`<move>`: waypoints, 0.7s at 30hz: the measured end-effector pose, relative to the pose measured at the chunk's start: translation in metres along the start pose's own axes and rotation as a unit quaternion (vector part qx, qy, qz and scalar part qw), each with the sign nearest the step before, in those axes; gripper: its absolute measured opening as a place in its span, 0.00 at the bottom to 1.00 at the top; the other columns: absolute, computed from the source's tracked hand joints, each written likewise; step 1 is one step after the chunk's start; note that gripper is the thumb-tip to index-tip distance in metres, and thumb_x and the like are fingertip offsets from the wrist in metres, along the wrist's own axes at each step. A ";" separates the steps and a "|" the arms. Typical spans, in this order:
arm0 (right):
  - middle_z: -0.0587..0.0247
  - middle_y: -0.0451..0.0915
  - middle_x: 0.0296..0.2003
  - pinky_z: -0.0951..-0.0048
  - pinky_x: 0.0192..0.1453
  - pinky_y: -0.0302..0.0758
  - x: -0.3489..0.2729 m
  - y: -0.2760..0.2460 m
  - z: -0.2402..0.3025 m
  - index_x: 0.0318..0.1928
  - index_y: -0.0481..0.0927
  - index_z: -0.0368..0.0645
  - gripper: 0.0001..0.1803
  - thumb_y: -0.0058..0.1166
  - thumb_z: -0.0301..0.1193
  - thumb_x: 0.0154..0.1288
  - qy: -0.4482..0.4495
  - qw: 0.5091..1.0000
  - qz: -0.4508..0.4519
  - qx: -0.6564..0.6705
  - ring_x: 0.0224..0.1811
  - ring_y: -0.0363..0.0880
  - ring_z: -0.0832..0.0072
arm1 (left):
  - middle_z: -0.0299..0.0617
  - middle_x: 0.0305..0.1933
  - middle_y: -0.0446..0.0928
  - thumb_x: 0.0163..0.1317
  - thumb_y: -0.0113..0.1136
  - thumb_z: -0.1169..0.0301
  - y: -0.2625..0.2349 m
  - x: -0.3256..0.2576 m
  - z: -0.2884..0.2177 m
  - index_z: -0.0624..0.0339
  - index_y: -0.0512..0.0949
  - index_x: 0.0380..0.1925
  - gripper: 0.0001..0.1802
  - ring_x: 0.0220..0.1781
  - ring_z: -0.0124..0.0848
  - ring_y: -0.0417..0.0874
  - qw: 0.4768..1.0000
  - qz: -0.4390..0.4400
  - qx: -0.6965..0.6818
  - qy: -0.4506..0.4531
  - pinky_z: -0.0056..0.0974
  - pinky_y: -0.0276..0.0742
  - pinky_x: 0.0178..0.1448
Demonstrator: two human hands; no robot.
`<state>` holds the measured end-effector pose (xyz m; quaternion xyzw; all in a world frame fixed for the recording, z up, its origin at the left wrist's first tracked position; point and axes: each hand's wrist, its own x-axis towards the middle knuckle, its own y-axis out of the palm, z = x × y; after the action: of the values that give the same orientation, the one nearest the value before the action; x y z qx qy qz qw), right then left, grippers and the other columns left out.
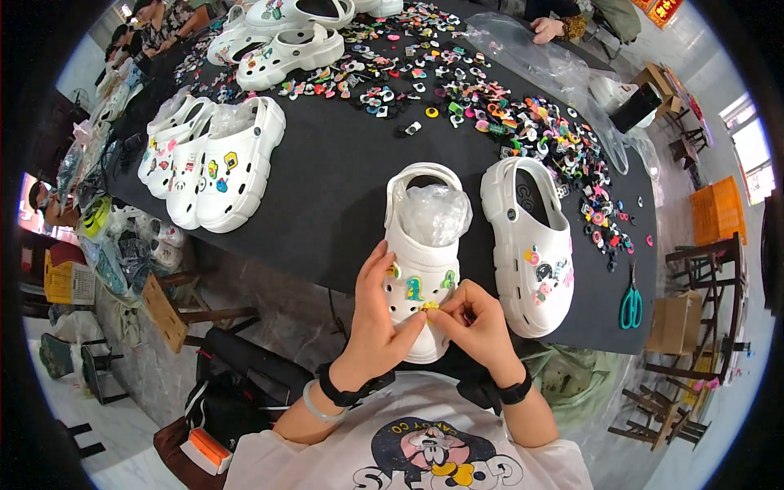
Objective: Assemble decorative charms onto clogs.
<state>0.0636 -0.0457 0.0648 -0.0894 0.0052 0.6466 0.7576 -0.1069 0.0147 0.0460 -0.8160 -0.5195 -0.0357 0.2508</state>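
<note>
A white clog [425,255] with holes in its upper stands at the near table edge, toe toward me, with clear crumpled plastic [434,214] stuffed in its opening. A teal charm [414,288] and a green charm [448,280] sit on its upper. Along the clog's left side lies my left hand [371,314], gripping it, thumb near the toe holes. My right hand [475,320] pinches a small yellow charm [429,307] against the upper; the fingertips partly cover it. Just right stands another white clog [531,245], bearing several charms near its toe.
Loose colourful charms [523,122] spread over the black table [343,163]. Charm-covered white clogs [233,167] stand at left, others [290,57] at the back. Teal-handled scissors [631,306] lie at right, near a black cylinder [637,108]. Across the table shows another person's hand [547,30].
</note>
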 end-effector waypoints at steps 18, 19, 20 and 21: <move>0.79 0.69 0.23 0.86 0.29 0.60 0.000 -0.009 -0.013 0.38 0.73 0.41 0.11 0.64 0.25 0.60 -0.001 0.987 0.052 0.155 0.25 0.63 0.92 | 0.65 0.70 0.50 0.52 0.71 0.65 -0.001 0.006 -0.009 0.74 0.45 0.68 0.53 0.73 0.53 0.55 0.997 0.047 -0.007 -0.059 0.51 0.52 0.74; 0.79 0.69 0.23 0.86 0.29 0.60 -0.001 -0.010 -0.014 0.38 0.73 0.41 0.11 0.64 0.25 0.60 -0.005 0.986 0.051 0.160 0.25 0.63 0.92 | 0.65 0.70 0.50 0.52 0.71 0.65 -0.001 0.006 -0.011 0.74 0.45 0.68 0.53 0.73 0.53 0.55 0.997 0.049 -0.002 -0.056 0.51 0.52 0.74; 0.78 0.70 0.25 0.86 0.31 0.61 -0.001 -0.012 -0.015 0.39 0.73 0.41 0.10 0.62 0.25 0.62 -0.005 0.986 0.065 0.156 0.26 0.64 0.92 | 0.64 0.69 0.51 0.52 0.72 0.64 0.000 0.007 -0.011 0.74 0.44 0.69 0.55 0.72 0.52 0.55 0.996 0.055 0.036 -0.052 0.50 0.52 0.74; 0.77 0.71 0.26 0.85 0.32 0.62 -0.001 -0.013 -0.016 0.40 0.73 0.41 0.08 0.60 0.25 0.64 -0.004 0.985 0.078 0.153 0.28 0.64 0.91 | 0.63 0.69 0.52 0.51 0.74 0.62 0.000 0.008 -0.010 0.74 0.43 0.69 0.57 0.72 0.52 0.56 0.994 0.062 0.075 -0.048 0.50 0.52 0.74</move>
<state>0.0776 -0.0508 0.0506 0.0309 0.1077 0.6956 0.7096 -0.1016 0.0164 0.0575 -0.8263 -0.4806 0.0582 0.2880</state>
